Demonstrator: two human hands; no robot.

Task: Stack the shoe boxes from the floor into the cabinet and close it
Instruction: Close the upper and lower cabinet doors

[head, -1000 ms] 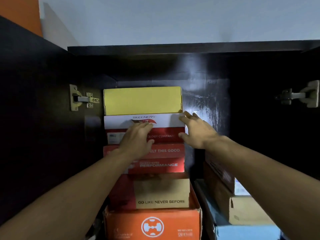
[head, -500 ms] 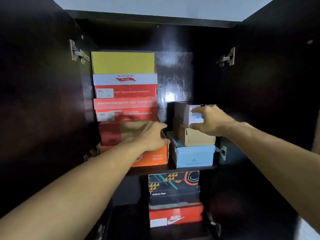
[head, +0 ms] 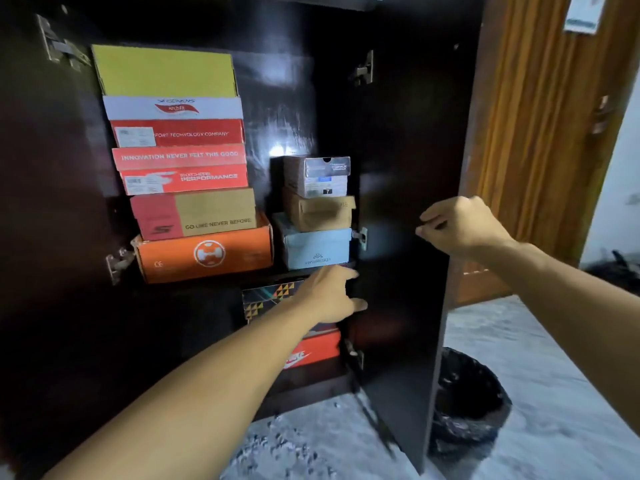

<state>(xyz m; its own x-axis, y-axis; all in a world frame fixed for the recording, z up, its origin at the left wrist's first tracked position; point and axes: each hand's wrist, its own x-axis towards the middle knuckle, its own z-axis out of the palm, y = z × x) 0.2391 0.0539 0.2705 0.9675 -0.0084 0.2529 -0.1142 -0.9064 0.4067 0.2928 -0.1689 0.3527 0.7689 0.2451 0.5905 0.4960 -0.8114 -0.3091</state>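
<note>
The dark cabinet stands open with shoe boxes inside. On the upper shelf's left side a tall stack runs from an orange box (head: 207, 254) up to a yellow box (head: 166, 71). To its right sit a light blue box (head: 317, 249), a brown box (head: 320, 211) and a small grey box (head: 317, 176). Below the shelf are a patterned black box (head: 266, 296) and a red box (head: 311, 351). My right hand (head: 460, 226) grips the outer edge of the right cabinet door (head: 408, 168). My left hand (head: 329, 296) reaches, fingers apart, in front of the lower boxes and touches the door's inner face.
The left cabinet door (head: 41, 202) hangs open at the left. A black-lined bin (head: 467, 403) stands on the pale speckled floor (head: 519, 358) behind the right door. A wooden room door (head: 540, 133) is at the right.
My view dropped from the top of the stack to the whole cabinet. Both hands left the boxes: the right took the right door's edge, the left moved down to the lower compartment.
</note>
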